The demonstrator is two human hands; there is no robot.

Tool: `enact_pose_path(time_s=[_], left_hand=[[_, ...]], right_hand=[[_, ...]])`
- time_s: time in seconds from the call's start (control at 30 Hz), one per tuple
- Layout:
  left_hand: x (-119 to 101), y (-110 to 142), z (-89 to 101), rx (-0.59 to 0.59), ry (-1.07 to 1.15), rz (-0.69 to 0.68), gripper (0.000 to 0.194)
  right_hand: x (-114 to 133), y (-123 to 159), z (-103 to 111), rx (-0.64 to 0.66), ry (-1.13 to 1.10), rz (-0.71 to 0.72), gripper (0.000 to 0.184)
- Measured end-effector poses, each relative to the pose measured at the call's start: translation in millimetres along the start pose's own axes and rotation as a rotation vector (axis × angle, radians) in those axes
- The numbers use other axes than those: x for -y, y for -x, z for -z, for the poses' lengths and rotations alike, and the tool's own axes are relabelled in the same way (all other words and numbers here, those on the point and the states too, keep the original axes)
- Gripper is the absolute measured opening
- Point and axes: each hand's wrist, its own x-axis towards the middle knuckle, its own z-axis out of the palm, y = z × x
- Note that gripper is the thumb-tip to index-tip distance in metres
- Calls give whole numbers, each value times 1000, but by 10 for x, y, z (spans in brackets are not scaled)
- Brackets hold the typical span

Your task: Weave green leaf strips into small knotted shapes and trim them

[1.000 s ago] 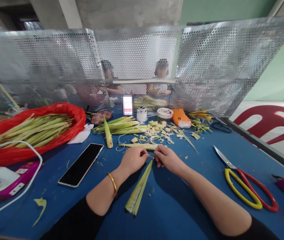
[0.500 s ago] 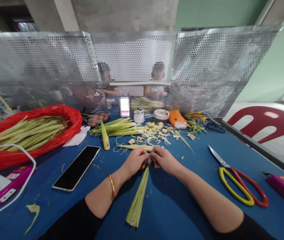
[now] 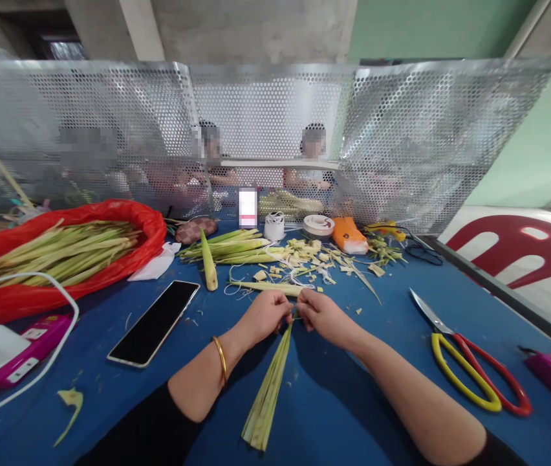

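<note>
A fan-shaped bundle of pale green leaves (image 3: 269, 395) points toward me, its narrow end up between my hands. My left hand (image 3: 271, 309), below a gold bangle (image 3: 220, 360), is closed with its fingertips at that narrow end. Close beside it, my right hand (image 3: 316, 309) is closed in a pinch at the same tip. A thin pale line like string shows faintly between them; fingers hide most of it. Just beyond the hands lies a pale peeled stalk (image 3: 266, 287) with loose white string around it.
Scissors (image 3: 454, 349) lie at right, a black-screened phone (image 3: 156, 323) at left. A red bag (image 3: 152, 223) holds many leaves. Behind are leaf scraps (image 3: 304, 252), a string spool (image 3: 274, 228), a tape roll (image 3: 318, 225) and an orange packet (image 3: 350, 234). A perforated metal screen (image 3: 270, 103) stands behind.
The view has shifted slightly, so most things sit a little further right. My hands stay together at the narrow end of the leaf bundle, with a slightly smaller gap between them.
</note>
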Motion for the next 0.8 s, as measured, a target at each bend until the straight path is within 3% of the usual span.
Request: enact_pose_path(time_s=[0.37,0.8], left_hand=[[-87,65,42,47,152,111,21],[-82,66,58,14,307,153,24]], right_hand=[[78,-28,12,-28,-263,43,26],[157,8,49,0,-454,-26,34]])
